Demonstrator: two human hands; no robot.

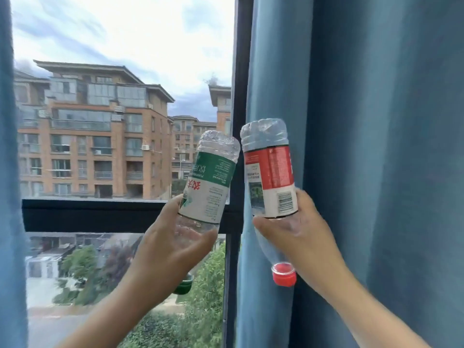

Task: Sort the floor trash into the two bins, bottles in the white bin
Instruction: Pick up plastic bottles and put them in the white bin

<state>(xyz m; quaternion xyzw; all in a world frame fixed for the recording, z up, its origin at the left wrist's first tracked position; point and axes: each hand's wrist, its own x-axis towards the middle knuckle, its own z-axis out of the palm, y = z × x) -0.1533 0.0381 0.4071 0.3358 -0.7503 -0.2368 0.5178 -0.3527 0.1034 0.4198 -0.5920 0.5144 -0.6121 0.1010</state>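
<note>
1. Left hand [170,244]: raised, fingers and thumb curled round the clear lower part of the green-label bottle [211,177]; grip sits just under the label.
2. Green-label bottle: clear plastic, held upside down, base up and tilted to the right; its green cap [183,287] pokes out below the hand.
3. Right hand [298,229]: raised, thumb and fingers wrapped round the neck end of the red-label bottle [270,172]; thumb lies across the front, just beneath the label.
4. Red-label bottle: clear plastic, also upside down, nearly upright; red cap [283,273] points down below the hand; barcode faces the camera.
5. Both bottles: in the air at about the same height, bases close together; cannot tell whether they touch.
6. Behind: dark window frame [236,96] between the two bottles; blue curtain [376,146] behind the right hand.
7. Through the glass: brick apartment buildings [88,136]; cloudy sky above, green trees [200,310] below.
</note>
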